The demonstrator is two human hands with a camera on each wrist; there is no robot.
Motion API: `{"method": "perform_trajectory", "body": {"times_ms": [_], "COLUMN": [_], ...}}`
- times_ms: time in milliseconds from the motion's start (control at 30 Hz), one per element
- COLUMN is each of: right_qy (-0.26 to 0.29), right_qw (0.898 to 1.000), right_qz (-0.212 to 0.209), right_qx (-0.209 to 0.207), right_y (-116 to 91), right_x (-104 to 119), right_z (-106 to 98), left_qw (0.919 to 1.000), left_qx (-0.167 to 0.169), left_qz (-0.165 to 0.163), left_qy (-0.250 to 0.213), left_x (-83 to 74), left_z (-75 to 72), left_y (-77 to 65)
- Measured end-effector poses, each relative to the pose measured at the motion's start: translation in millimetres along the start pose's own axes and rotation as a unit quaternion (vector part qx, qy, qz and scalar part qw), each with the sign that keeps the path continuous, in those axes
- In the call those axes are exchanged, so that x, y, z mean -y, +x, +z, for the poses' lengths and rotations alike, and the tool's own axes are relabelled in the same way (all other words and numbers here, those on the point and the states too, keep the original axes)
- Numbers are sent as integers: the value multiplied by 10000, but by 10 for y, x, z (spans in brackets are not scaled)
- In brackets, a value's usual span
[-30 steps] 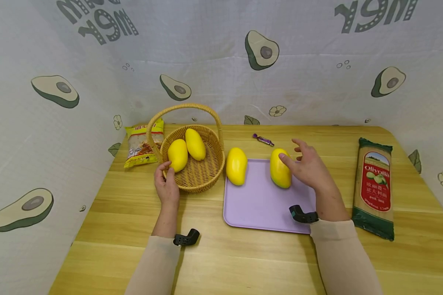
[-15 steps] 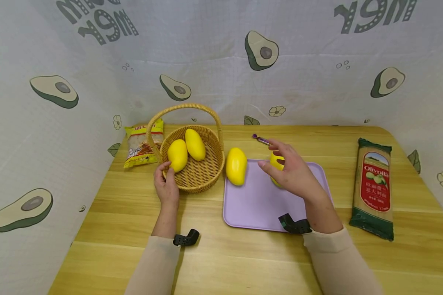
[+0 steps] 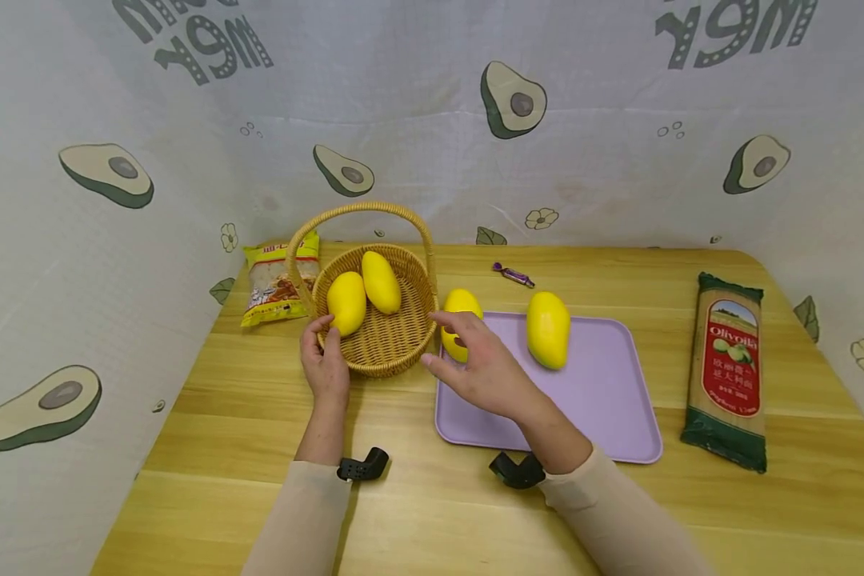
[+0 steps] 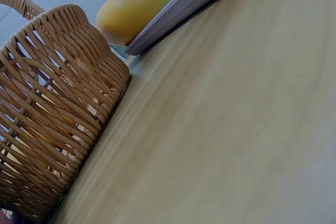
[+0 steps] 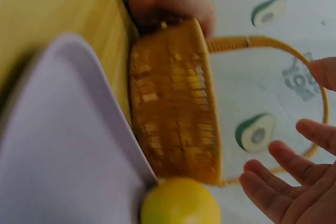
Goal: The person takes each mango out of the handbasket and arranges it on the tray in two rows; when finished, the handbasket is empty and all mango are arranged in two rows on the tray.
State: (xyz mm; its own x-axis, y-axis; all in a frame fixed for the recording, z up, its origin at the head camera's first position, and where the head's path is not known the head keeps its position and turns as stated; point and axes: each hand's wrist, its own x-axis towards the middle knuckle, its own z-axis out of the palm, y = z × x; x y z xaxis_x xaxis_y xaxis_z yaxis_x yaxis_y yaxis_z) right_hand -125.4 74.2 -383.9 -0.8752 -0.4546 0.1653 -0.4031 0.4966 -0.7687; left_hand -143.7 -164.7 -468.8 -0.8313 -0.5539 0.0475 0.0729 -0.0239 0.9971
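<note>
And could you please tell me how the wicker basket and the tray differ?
The wicker basket is woven and golden-brown, whereas the tray is smooth and lilac. The wicker basket is round and deep with a tall arched handle; the tray is shallow and rectangular with rounded corners. The left hand touches the wicker basket, while the right hand hovers above the tray. Both rest on the wooden table.

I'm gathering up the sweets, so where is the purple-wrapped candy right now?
In the head view, the purple-wrapped candy lies on the wooden table near its back edge, beyond the lilac tray and right of the wicker basket.
</note>
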Motion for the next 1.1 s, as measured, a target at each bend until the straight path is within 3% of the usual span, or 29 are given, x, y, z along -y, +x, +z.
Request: {"method": "perform_trajectory", "body": {"times_ms": [200, 467, 733, 1100], "right_qy": [234, 334, 372, -45], "right_qw": [9993, 9961, 9917, 9901], "right_qz": [-100, 333, 670, 953], "right_qx": [-277, -749, -1032, -1028], "right_y": [222, 653, 1062, 1388], "right_x": [120, 197, 166, -7], "right_z": [318, 589, 716, 782], "left_qw": [10000, 10000, 9999, 10000], "left_qx": [-10, 9, -20, -12], "left_qz": [16, -12, -35, -11], "left_qy": [-1, 55, 99, 73], "left_x": [-8, 7, 22, 6], "left_z": [1, 1, -12, -5], "left_y": [8, 23, 44, 32]}}
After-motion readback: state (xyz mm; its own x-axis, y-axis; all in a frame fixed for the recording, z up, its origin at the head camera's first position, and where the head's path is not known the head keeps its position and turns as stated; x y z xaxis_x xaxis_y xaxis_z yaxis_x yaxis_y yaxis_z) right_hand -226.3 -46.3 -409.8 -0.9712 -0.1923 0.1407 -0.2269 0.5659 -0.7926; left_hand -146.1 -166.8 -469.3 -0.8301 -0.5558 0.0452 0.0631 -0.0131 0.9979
